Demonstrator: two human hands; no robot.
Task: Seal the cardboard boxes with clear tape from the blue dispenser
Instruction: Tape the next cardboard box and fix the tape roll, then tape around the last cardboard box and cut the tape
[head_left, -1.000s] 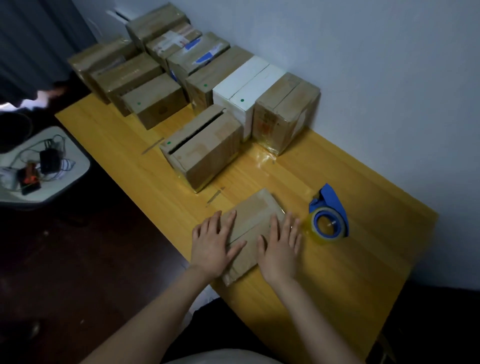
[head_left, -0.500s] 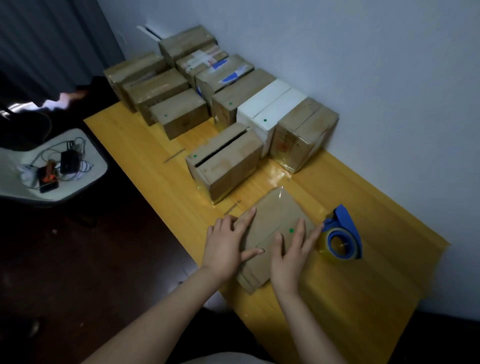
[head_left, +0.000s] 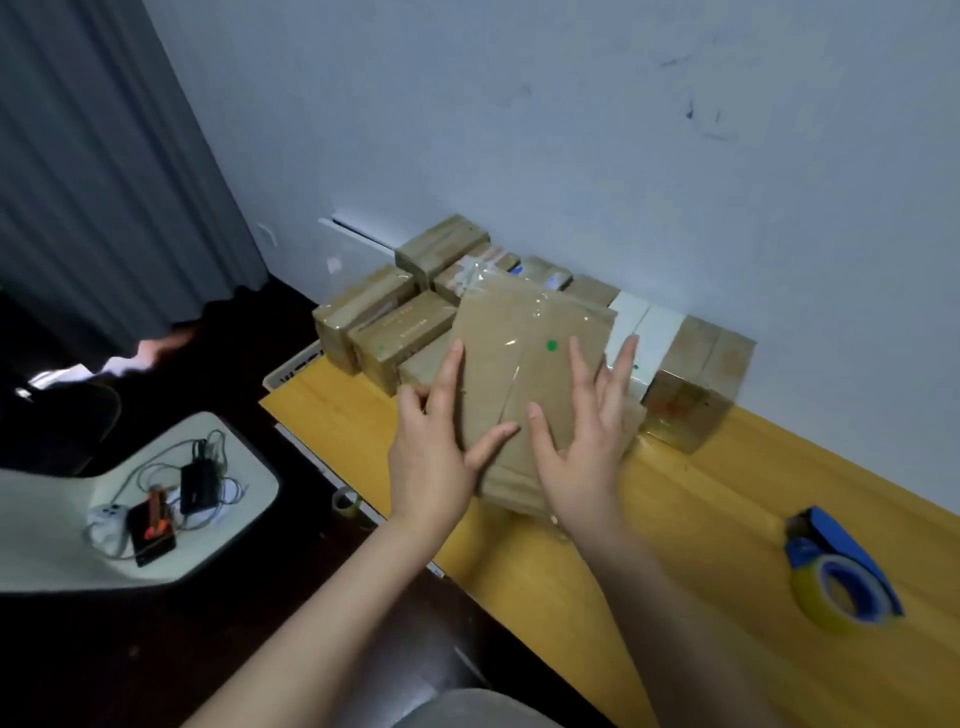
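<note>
While one blue dispenser (head_left: 841, 577) lies aside, left hand (head_left: 431, 452) grips one cardboard box (head_left: 530, 364); right hand (head_left: 582, 452) presses flat.

Both bare forearms reach forward side by side. The left hand (head_left: 436, 457) grips the left edge of the box (head_left: 524, 322), thumb laid across its front. The right hand (head_left: 587, 452) presses flat on its face, fingers straight and spread.

Single head view, looking forward and down, close over table (head_left: 691, 499) by wall (head_left: 571, 130)
</note>
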